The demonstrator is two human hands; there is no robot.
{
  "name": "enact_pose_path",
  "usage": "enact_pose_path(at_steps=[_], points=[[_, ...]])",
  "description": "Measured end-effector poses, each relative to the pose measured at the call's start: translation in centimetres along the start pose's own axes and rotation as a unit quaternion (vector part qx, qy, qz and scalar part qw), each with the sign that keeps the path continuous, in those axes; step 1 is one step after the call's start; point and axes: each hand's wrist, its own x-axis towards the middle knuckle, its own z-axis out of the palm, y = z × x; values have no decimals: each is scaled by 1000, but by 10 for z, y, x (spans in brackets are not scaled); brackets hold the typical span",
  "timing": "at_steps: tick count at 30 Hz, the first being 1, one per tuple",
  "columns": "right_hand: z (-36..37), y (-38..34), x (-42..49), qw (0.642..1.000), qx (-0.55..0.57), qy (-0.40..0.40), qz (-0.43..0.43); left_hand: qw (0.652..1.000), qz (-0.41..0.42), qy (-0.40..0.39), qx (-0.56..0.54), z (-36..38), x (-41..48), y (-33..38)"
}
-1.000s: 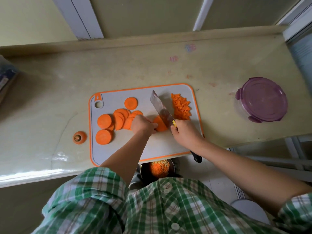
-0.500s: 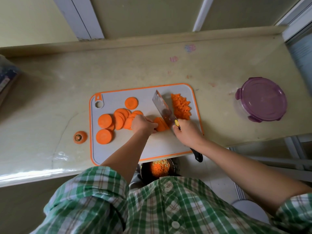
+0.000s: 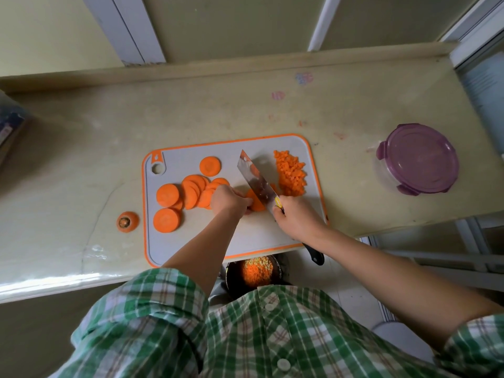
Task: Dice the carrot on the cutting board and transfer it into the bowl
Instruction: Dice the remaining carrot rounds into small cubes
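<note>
Nearest the camera we note a green plaid shirt [image 3: 245,336]. Just past it, below the counter's near edge, sits a dark bowl [image 3: 231,278] holding diced carrot [image 3: 256,272] with some paler bits mixed in.

On the countertop [image 3: 81,159] lies a grey cutting board [image 3: 253,236] with an orange rim, its near edge over the bowl. The right hand [image 3: 296,216] is wrapped round the handle of a cleaver [image 3: 255,178]; the black handle end juts out behind the wrist and the blade angles away and to the left. The left hand [image 3: 229,200] has its fingers curled down onto a carrot piece [image 3: 256,203], pinning it to the board right against the blade's left side. We cannot tell whether the edge touches the board.

Left of that hand, round carrot slices [image 3: 193,190] lie overlapping, with a single slice [image 3: 210,166] apart at the far side. Right of the blade is a heap of carrot dice [image 3: 290,173] near the board's right far corner.

Off the board to the left, the carrot top [image 3: 127,221] rests on the counter. Well to the right stands a clear container with a purple lid [image 3: 417,159]. Faint coloured smudges mark the far counter.
</note>
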Motion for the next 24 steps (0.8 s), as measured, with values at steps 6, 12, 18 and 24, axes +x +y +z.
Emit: enact_pose_path(at_steps=[6, 12, 18, 24], points=[[-2, -8, -1, 999, 12, -32, 20, 1000, 6, 10, 8, 1, 3, -2], [6, -11, 3, 999, 20, -30, 31, 1000, -2, 2, 19, 1, 7, 0], [16, -11, 6, 1000, 23, -12, 18, 999, -11, -24, 28, 0, 11, 1], [22, -8, 6, 1000, 15, 14, 2, 999, -18, -30, 27, -1, 10, 3]])
